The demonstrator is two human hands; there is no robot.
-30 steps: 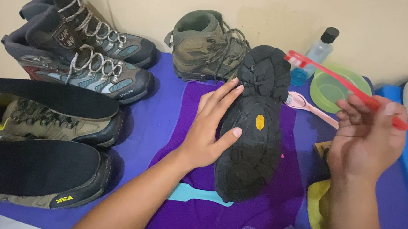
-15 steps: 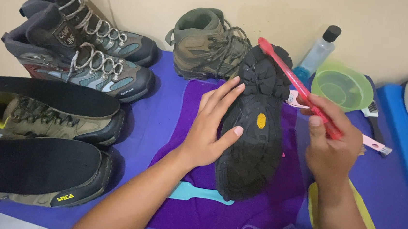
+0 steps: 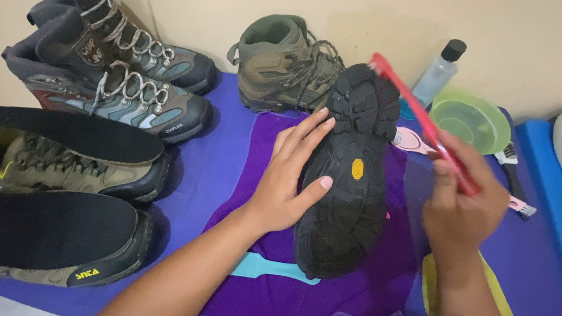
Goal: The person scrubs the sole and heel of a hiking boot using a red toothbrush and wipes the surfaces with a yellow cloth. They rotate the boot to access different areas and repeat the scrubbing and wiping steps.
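Where purple cloth [image 3: 323,302] covers blue mat [image 3: 220,166]; beige wall [image 3: 372,18] behind.

Left of sole: bare purple cloth [image 3: 233,167] gives passage.
Far side: olive boot [image 3: 281,64] blocks.
Right: green bowl [image 3: 470,121], bottle [image 3: 439,71], pink brush [image 3: 413,142] crowd the way.

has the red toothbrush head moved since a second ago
Yes. The red toothbrush head swung left, from above the green bowl to the toe of the upturned boot sole.
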